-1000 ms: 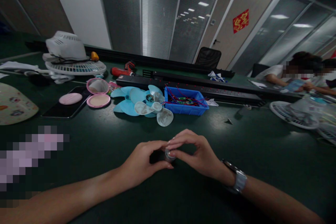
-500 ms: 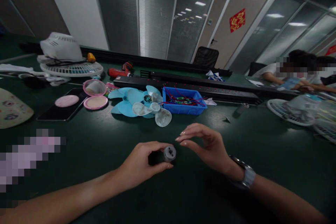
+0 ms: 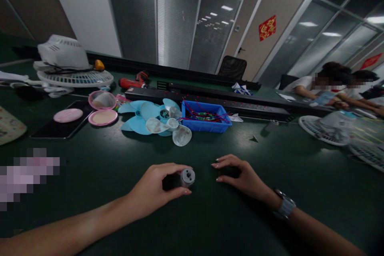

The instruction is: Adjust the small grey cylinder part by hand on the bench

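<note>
My left hand (image 3: pixel 156 188) grips a small silver cylindrical motor (image 3: pixel 187 177) between thumb and fingers, its round end face turned toward the camera, just above the dark green table (image 3: pixel 120 160). My right hand (image 3: pixel 240 176) rests on the table a short way to the right of the motor, fingers loosely spread, holding nothing. A metal watch (image 3: pixel 285 207) sits on my right wrist.
Blue and clear fan blades (image 3: pixel 156 122) lie beside a blue bin (image 3: pixel 204 122) of wired parts. A pink compact mirror (image 3: pixel 102 108), a phone (image 3: pixel 57 126), white fan parts (image 3: pixel 67 64), a red drill (image 3: pixel 132 82) and a black power strip (image 3: pixel 240 102) lie farther off. People work at right, by a fan grille (image 3: pixel 322 130).
My right hand has let go of the motor, moved right and dropped to the table. My left hand keeps holding the motor in about the same place.
</note>
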Demonstrator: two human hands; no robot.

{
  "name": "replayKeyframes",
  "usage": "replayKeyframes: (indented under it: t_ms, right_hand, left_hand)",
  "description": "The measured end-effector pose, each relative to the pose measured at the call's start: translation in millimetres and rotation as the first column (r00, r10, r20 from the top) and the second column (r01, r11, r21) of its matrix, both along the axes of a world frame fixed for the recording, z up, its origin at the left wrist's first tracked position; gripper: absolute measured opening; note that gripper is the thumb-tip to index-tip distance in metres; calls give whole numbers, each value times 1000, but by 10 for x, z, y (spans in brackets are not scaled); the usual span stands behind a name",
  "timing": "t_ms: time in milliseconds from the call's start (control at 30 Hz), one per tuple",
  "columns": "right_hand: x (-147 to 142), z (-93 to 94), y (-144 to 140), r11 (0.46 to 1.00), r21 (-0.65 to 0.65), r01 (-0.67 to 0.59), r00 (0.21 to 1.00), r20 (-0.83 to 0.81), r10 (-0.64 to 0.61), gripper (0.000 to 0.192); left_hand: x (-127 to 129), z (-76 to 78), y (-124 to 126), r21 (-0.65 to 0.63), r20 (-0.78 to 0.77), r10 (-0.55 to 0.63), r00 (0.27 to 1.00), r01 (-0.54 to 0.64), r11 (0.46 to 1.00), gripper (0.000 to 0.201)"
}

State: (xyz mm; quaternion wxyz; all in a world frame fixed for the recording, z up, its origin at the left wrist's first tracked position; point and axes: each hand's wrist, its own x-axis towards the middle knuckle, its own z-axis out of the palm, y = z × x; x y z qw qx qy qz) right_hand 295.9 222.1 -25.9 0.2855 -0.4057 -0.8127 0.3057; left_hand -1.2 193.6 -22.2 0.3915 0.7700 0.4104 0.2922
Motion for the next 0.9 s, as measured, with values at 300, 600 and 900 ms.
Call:
replayKeyframes:
  t_ms: [300, 600, 900]
  right_hand:
    - [-139, 99, 21, 999, 48, 1, 994, -111, 5, 15]
    - [-831, 421, -32, 980, 102, -171, 946, -261, 193, 17]
    - [-899, 319, -59, 989, 32, -146, 948, -280, 149, 13]
  left_hand:
    - [0, 1, -1, 2, 10, -7, 1000, 7, 1000, 42]
    - [8, -16, 8, 27, 41, -17, 999, 16, 1000, 34]
    - [-1, -28, 4, 47, 69, -42, 997, 39, 998, 30]
